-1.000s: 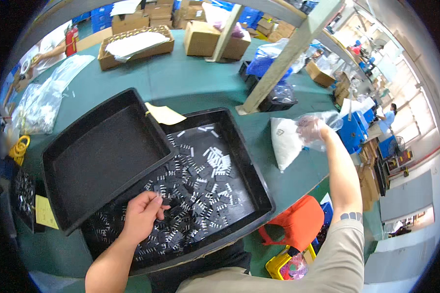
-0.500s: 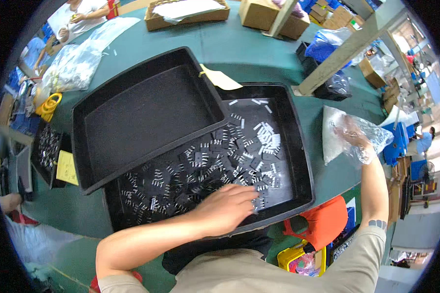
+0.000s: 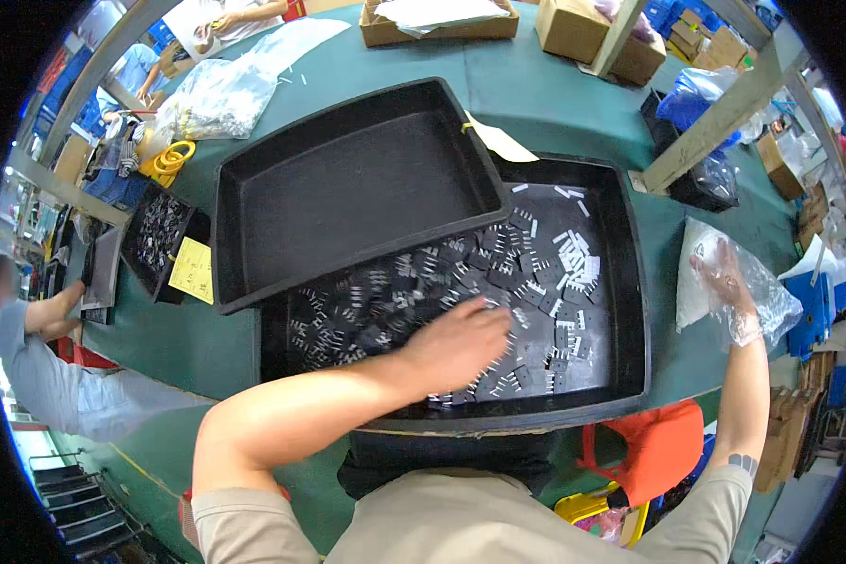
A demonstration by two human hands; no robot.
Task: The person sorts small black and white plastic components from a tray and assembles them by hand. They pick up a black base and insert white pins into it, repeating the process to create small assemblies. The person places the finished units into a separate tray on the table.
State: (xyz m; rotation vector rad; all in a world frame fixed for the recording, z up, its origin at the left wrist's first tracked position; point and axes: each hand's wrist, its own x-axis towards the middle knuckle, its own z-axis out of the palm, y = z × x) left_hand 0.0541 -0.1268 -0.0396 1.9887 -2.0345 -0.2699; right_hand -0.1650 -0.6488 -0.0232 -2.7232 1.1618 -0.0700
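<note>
My left hand (image 3: 462, 346) is down in a large black tray (image 3: 637, 310), its fingers bent but not closed round anything I can see. Under and around it lie many flat black parts with metal pins (image 3: 526, 273), some blurred. Loose white strips (image 3: 573, 256) are heaped at the tray's right side. My right hand (image 3: 721, 271) is inside a clear plastic bag (image 3: 775, 305), fingers apart, against white contents (image 3: 694, 291) too fine to make out. A second black tray (image 3: 357, 188), with nothing in it, rests tilted across the first one's left part.
A pale tag (image 3: 501, 139) hangs from the upper tray. At left stand a bin of small parts (image 3: 160, 230) with a yellow note (image 3: 192, 269) and yellow rings (image 3: 169, 162). A metal post (image 3: 714, 122) rises at right beside black bins (image 3: 710, 185). Other people work at left.
My view has turned left, so everything sits further right. My left hand has moved left and away from the tray's front edge, shifting parts. The right hand stays in the bag.
</note>
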